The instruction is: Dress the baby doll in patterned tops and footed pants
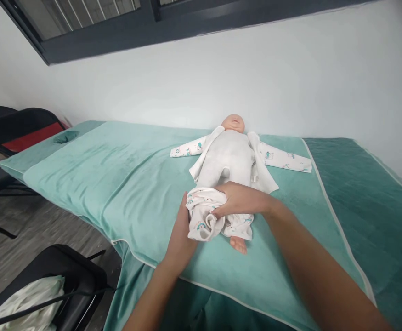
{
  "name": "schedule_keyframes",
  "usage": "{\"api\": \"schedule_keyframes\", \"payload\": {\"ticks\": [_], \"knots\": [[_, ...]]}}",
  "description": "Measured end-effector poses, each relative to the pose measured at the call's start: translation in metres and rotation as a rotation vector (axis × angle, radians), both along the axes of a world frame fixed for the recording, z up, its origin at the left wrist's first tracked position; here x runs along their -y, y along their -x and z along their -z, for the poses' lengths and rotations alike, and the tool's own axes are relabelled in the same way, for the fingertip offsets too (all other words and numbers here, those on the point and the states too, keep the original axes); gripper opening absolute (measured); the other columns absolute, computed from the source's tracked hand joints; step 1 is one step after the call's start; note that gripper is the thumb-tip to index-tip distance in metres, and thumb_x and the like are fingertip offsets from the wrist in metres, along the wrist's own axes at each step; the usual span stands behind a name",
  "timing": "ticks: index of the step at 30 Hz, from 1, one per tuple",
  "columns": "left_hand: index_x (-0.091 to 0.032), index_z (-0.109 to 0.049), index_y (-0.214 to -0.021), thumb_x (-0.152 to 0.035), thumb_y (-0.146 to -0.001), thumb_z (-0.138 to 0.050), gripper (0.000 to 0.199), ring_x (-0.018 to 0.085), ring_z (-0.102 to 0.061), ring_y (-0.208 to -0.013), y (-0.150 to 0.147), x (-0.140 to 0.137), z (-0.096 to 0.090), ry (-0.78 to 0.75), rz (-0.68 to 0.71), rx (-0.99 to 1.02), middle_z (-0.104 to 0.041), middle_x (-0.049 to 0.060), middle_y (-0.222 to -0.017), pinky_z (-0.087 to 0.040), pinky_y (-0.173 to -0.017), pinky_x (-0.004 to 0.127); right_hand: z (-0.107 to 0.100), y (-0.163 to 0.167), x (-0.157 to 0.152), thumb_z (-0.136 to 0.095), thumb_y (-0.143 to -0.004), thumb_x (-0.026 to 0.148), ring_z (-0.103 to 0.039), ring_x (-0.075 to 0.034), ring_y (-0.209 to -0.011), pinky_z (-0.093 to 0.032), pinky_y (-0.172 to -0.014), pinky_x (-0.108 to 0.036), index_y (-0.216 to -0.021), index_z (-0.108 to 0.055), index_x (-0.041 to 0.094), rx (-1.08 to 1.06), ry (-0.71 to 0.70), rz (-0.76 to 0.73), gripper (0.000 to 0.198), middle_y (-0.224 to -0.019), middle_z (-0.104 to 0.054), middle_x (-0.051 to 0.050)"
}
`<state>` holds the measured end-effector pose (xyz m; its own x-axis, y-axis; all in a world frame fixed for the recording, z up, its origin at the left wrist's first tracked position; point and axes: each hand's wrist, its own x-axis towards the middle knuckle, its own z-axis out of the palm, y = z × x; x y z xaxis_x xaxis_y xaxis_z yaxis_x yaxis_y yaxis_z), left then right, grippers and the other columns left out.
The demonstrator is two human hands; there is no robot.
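A baby doll [230, 149] lies on its back, its trunk and upper legs covered in white cloth. A white printed jacket [285, 158] lies open under it, both sleeves spread out sideways. White printed baby trousers [204, 207] are bunched around its lower legs. My left hand [182, 232] is closed around the outer side of one trouser leg, its fingers partly behind the cloth. From the other side my right hand [240, 200] grips the same leg's fabric near its rolled opening. One bare foot [238, 244] sticks out of the other leg; the second foot is hidden.
Green cloth covers the long bed [138, 170], which stands against a white wall [221, 82] below a dark-framed window [100, 34]. Black chairs [25, 128] are at the left. On a nearer black chair [80, 271] lies a pale crumpled cloth [31, 301].
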<state>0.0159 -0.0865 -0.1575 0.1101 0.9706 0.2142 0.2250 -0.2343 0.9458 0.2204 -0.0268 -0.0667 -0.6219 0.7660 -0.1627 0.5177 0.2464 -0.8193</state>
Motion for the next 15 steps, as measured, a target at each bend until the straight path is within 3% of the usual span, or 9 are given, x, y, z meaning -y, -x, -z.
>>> {"api": "schedule_keyframes", "payload": {"ticks": [3,7,11,15], "knots": [[-0.023,-0.04,-0.147,-0.031,-0.081,-0.068,0.072,0.03,-0.041,-0.142,0.001,-0.009,-0.011,-0.044,0.037,-0.136,-0.04,0.012,-0.155,-0.03,-0.121,0.047,0.0,-0.001,0.0,-0.074,-0.074,0.044,-0.068,-0.025,-0.092,-0.051,-0.075,-0.031,-0.107,-0.071,0.022,-0.006,0.014,-0.022,0.039,-0.104,-0.074,-0.002],[-0.018,-0.058,-0.13,-0.033,-0.077,-0.069,0.056,0.031,-0.058,-0.124,0.003,-0.025,-0.031,0.006,0.066,-0.225,-0.06,0.012,-0.137,-0.045,-0.108,0.043,0.0,-0.001,0.0,-0.074,-0.076,0.044,-0.068,-0.024,-0.095,-0.051,-0.078,-0.031,-0.106,-0.072,0.023,-0.008,0.027,-0.016,0.037,-0.105,-0.075,-0.001],[-0.017,-0.067,-0.117,-0.031,-0.076,-0.068,0.043,0.026,-0.066,-0.107,0.01,-0.048,-0.04,0.144,0.202,-0.189,-0.07,0.009,-0.121,-0.052,-0.094,0.036,0.003,0.0,0.0,-0.069,-0.08,0.042,-0.067,-0.025,-0.092,-0.05,-0.076,-0.032,-0.105,-0.072,0.02,-0.016,0.024,0.022,0.034,-0.102,-0.074,-0.003],[-0.015,-0.071,-0.108,-0.026,-0.069,-0.074,0.041,0.025,-0.067,-0.099,0.015,-0.067,-0.039,0.254,0.27,-0.093,-0.074,0.009,-0.111,-0.052,-0.091,0.034,0.006,0.001,-0.001,-0.066,-0.08,0.041,-0.065,-0.023,-0.085,-0.047,-0.07,-0.031,-0.091,-0.069,0.018,-0.031,0.023,0.064,0.025,-0.091,-0.072,-0.002]]}}
